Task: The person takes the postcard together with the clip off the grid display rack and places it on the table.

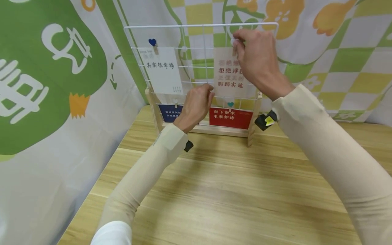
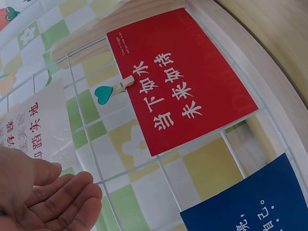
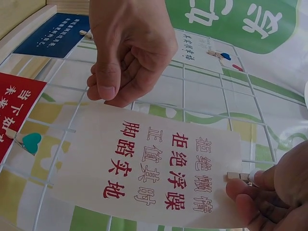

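My right hand (image 1: 258, 56) pinches a small wooden clothespin (image 3: 236, 176) with a white ornament, at the top edge of a cream card (image 3: 144, 163) with red lettering. This card lies against the upper right of a white wire grid (image 1: 204, 61). My left hand (image 1: 196, 105) is beside the card's lower left corner, fingers loosely bent and thumb tip right at its edge; nothing shows between thumb and fingers in the left wrist view. Below hangs a red card (image 2: 178, 86), held by a clothespin with a teal heart (image 2: 103, 95).
A white card (image 1: 162, 73) hangs upper left under a clothespin with a blue heart (image 1: 152, 42). Lower left is a blue card (image 1: 169, 112), partly behind my left hand. The grid stands in a wooden base (image 1: 220, 130) on a wood-grain table (image 1: 220, 190), before a patterned cloth (image 1: 352, 51).
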